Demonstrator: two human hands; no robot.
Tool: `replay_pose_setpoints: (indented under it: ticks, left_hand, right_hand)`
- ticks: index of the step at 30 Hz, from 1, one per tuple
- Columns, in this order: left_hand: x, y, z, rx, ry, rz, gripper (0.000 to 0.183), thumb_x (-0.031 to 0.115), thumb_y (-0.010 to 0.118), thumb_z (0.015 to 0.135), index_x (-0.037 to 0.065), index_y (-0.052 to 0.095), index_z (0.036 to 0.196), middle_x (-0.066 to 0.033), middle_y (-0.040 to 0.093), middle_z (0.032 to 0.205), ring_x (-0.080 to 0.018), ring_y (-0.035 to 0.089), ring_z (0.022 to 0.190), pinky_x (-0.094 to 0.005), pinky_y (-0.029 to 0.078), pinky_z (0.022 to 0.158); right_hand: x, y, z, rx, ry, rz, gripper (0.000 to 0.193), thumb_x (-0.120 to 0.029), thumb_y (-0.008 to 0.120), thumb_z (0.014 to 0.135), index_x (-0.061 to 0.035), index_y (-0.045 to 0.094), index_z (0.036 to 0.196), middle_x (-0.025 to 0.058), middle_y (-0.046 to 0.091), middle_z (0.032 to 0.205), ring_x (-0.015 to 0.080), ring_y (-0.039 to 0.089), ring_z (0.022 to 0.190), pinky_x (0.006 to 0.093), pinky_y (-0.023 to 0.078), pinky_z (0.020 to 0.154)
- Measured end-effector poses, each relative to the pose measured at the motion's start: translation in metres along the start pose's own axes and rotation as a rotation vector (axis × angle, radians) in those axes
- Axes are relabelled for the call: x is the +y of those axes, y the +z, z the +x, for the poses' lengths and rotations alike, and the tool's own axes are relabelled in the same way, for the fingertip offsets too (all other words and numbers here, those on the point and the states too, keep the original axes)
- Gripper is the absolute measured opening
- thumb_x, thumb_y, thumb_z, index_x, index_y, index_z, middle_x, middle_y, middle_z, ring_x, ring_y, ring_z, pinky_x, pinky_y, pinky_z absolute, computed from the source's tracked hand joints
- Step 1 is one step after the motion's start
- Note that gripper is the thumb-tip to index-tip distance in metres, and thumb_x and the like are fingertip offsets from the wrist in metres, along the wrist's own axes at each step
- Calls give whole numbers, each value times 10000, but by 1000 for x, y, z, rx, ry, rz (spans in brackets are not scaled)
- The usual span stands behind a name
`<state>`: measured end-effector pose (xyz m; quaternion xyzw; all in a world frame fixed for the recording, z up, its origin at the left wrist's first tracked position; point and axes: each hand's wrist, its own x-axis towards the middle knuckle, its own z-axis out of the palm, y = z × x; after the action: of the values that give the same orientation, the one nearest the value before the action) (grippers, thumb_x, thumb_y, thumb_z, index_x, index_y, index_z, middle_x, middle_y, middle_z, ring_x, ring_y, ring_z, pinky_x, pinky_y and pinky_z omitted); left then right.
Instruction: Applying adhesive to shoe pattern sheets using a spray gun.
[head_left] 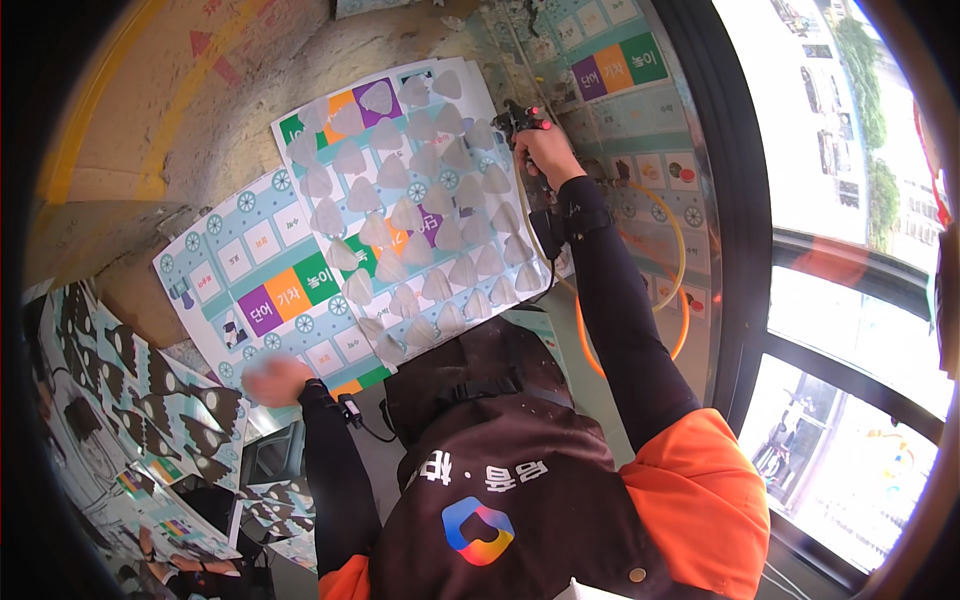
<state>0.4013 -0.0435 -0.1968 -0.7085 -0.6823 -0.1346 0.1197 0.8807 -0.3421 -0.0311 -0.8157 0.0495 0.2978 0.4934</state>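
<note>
My right hand [548,156] is wrapped round a dark tool [520,122] with pinkish-red round tips, at the right edge of a printed sheet. Its exact kind I cannot make out. That sheet [330,232] is white and pale blue with green, orange and purple blocks. Many translucent, petal-shaped pieces [392,172] lie spread over it. A second printed sheet [222,262] sticks out on the left, partly under the first. My left hand [277,381], smeared by motion, is at the lower left edge of this sheet; its fingers cannot be told apart.
Yellow [680,235] and orange [592,340] hoses curl beside my right forearm. A dark-framed window [740,200] stands to the right. Printed sheets with dark mask-like shapes [150,385] are stacked at the left. Brown cardboard [130,120] with yellow tape lies at the far left.
</note>
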Motion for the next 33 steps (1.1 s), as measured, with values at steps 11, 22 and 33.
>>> replay_pose_setpoints:
  ticks: [11,22,33]
  left_hand:
    - [2,-2,0,-4,-9,-3,493,352,462,949,81,499,1359,-116,463,1431,-316,447,1335,-514,349,1088]
    - [2,-3,0,-16,-14,-5,507,368,446,959,82,491,1376,-116,449,1449,-314,429,1356,-531,329,1105]
    - [1,-1,0,-19,-21,-23,505,368,451,955,88,493,1373,-114,449,1449,-312,421,1364,-531,323,1109]
  right_hand:
    - [7,-6,-7,-45,68,-91,129,-80,562,773,41,606,785,92,597,622,160,500,445,303,348,434]
    - [4,0,0,-48,0,-21,123,-82,561,756,32,586,796,98,609,714,163,504,486,303,361,454]
    - [0,3,-4,-47,39,-26,143,-75,559,760,41,573,841,98,567,649,168,481,476,300,339,448]
